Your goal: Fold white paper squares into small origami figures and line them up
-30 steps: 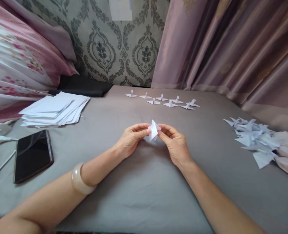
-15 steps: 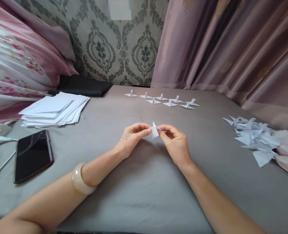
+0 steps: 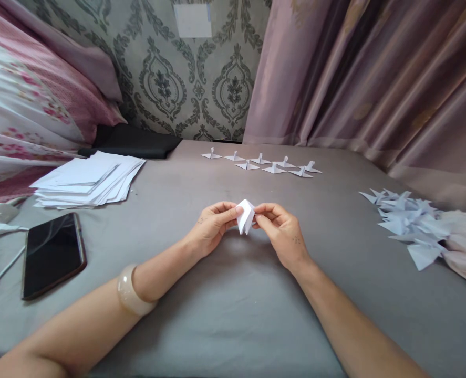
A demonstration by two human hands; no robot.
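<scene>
Dotted left hand (image 3: 212,227) and right hand (image 3: 287,235), glossy pale bangle (image 3: 125,289).

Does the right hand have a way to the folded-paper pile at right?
Likely yes: nothing visible stands between the right hand and the paper pile, though that hand is busy at a folded piece.

The only view comes from a camera which is worn on the person's head. It looks forward and downward over the grey-covered counter (image 3: 201,331), whose nearest part fills 6 o'clock. The left hand (image 3: 209,227) and the right hand (image 3: 287,233) appear just below the centre, rather near to the lens. The left forearm (image 3: 162,270) enters from 8 o'clock, the right forearm (image 3: 335,312) from 4 o'clock. The view is wide: it reaches the damask wallpaper (image 3: 197,94) farther away at 12 o'clock, the floral fabric (image 3: 31,89) at 10, and the mauve curtain (image 3: 335,73) at 2.
</scene>
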